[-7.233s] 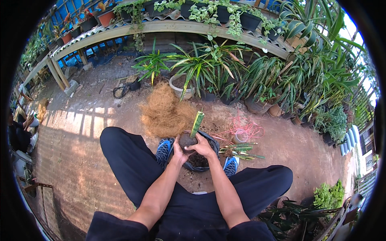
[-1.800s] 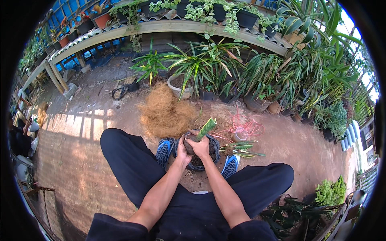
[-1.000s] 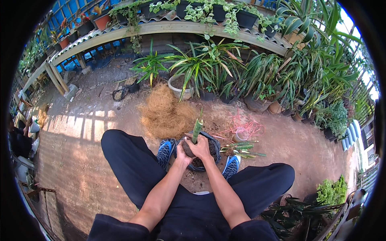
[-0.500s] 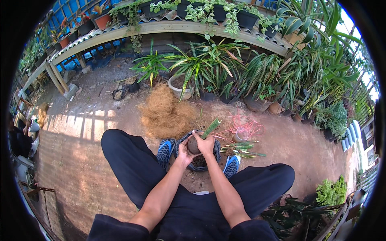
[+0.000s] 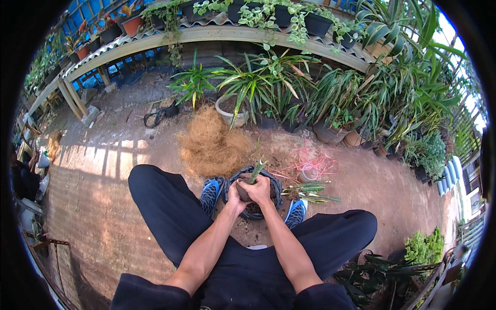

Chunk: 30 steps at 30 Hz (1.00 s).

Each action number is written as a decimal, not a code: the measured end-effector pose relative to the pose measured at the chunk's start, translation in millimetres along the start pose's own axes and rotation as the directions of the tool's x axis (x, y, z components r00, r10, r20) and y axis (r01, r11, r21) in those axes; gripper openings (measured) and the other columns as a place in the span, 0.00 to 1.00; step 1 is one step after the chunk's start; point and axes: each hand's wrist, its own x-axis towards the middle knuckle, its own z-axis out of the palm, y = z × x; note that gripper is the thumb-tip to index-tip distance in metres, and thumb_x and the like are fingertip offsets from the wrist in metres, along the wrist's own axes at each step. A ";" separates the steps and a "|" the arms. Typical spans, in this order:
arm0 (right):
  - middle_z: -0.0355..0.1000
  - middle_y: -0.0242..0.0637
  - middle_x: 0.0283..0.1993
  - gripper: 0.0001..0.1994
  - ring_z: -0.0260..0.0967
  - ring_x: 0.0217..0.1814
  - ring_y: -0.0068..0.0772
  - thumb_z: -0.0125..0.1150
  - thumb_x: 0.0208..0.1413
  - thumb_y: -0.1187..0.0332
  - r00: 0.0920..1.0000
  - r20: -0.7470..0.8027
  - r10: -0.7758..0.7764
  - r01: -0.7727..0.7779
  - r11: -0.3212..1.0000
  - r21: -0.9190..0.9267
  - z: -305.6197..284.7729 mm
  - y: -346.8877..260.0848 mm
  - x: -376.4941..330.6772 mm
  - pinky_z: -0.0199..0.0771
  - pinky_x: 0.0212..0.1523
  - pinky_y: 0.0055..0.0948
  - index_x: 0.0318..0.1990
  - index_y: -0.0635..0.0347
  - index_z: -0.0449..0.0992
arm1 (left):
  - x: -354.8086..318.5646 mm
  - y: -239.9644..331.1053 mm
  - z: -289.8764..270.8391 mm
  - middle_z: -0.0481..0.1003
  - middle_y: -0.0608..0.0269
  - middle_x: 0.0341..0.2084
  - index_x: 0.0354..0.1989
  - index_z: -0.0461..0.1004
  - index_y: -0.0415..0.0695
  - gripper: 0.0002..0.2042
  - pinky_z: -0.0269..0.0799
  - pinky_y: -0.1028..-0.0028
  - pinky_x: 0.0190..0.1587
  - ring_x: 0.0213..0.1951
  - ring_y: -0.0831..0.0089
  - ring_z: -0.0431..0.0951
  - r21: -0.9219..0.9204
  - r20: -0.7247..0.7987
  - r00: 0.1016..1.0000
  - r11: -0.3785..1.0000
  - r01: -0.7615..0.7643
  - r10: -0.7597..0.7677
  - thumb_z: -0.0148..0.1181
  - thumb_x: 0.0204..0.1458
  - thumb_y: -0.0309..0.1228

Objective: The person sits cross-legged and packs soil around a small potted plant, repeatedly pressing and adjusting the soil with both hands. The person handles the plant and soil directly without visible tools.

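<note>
Between my knees, my left hand [image 5: 235, 198] and my right hand [image 5: 259, 190] are wrapped round a dark ball of soil [image 5: 244, 192]. Out of its top rises a short, thick green plant cutting [image 5: 256, 172], leaning a little to the right. My fingers cover most of the ball. Directly below is a black plastic bag [image 5: 277, 192] with its mouth wide and dark soil inside. More cut green stems and leaves [image 5: 312, 192] lie on the ground just right of the bag. Beyond my hands sits a heap of brown coconut-like fibre [image 5: 214, 147].
Tangled pink string [image 5: 325, 161] surrounds a clear plastic cup [image 5: 308, 173] at the right. Potted leafy plants [image 5: 253, 85] line the back below a raised shelf [image 5: 217, 35]. My shoes [image 5: 210, 196] flank the bag. Another person [image 5: 26, 178] is partly visible at the far left.
Both hands have turned the soil ball and lowered it slightly toward the bag. The cutting has shifted left, and my right hand now covers more of the ball.
</note>
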 end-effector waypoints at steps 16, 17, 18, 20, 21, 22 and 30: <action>0.78 0.50 0.43 0.18 0.77 0.45 0.49 0.63 0.52 0.59 0.973 0.227 -0.046 0.072 0.991 -0.111 -9.8 -10.5 15.7 0.75 0.47 0.38 0.46 0.59 0.81 | -6.3 11.0 12.5 0.77 0.62 0.44 0.49 0.72 0.50 0.19 0.78 0.57 0.46 0.45 0.65 0.79 -0.033 0.079 0.997 0.999 -0.006 0.009 0.41 0.63 0.48; 0.78 0.50 0.43 0.18 0.77 0.46 0.51 0.62 0.53 0.58 0.974 0.224 -0.044 0.075 0.988 -0.134 -9.4 -10.5 15.1 0.74 0.48 0.39 0.47 0.59 0.81 | -5.7 11.1 12.0 0.77 0.62 0.44 0.49 0.72 0.50 0.19 0.78 0.58 0.45 0.45 0.66 0.79 -0.024 0.057 0.998 1.000 0.002 -0.001 0.41 0.63 0.47; 0.78 0.50 0.43 0.18 0.76 0.46 0.50 0.62 0.53 0.58 0.974 0.221 -0.046 0.079 0.987 -0.141 -9.3 -10.9 14.7 0.74 0.48 0.39 0.47 0.59 0.81 | -5.5 11.4 12.3 0.77 0.63 0.44 0.48 0.73 0.50 0.18 0.78 0.59 0.45 0.44 0.66 0.79 -0.041 0.100 0.995 0.999 -0.019 0.023 0.41 0.63 0.47; 0.78 0.50 0.43 0.18 0.76 0.47 0.50 0.61 0.53 0.57 0.977 0.213 -0.031 0.066 0.985 -0.159 -9.6 -12.7 14.8 0.74 0.49 0.40 0.46 0.58 0.81 | -6.5 12.5 14.3 0.77 0.63 0.44 0.47 0.73 0.50 0.18 0.78 0.60 0.44 0.44 0.67 0.80 -0.032 0.063 0.998 0.999 -0.012 0.014 0.41 0.63 0.47; 0.78 0.50 0.43 0.19 0.76 0.47 0.50 0.61 0.53 0.57 0.975 0.219 -0.020 0.051 0.989 -0.138 -10.3 -13.8 15.4 0.74 0.50 0.39 0.46 0.58 0.81 | -7.7 12.9 15.7 0.77 0.64 0.43 0.47 0.73 0.51 0.18 0.78 0.61 0.44 0.43 0.67 0.80 -0.047 0.087 0.995 0.998 -0.047 0.051 0.41 0.63 0.47; 0.78 0.50 0.43 0.19 0.76 0.48 0.49 0.61 0.53 0.56 0.974 0.227 -0.010 0.037 0.992 -0.117 -11.1 -15.1 16.4 0.74 0.50 0.39 0.47 0.59 0.81 | -9.2 13.0 17.1 0.77 0.64 0.43 0.47 0.73 0.51 0.18 0.78 0.61 0.44 0.43 0.68 0.80 -0.042 0.057 0.996 0.997 -0.066 0.068 0.41 0.63 0.48; 0.79 0.49 0.42 0.14 0.77 0.48 0.47 0.63 0.52 0.63 0.995 0.101 -0.012 0.022 0.995 -0.100 1.6 -6.7 12.0 0.74 0.50 0.36 0.41 0.63 0.82 | 3.4 2.6 6.5 0.79 0.68 0.38 0.44 0.75 0.52 0.16 0.78 0.66 0.43 0.40 0.71 0.80 -0.099 0.076 0.987 0.986 -0.132 0.140 0.44 0.63 0.47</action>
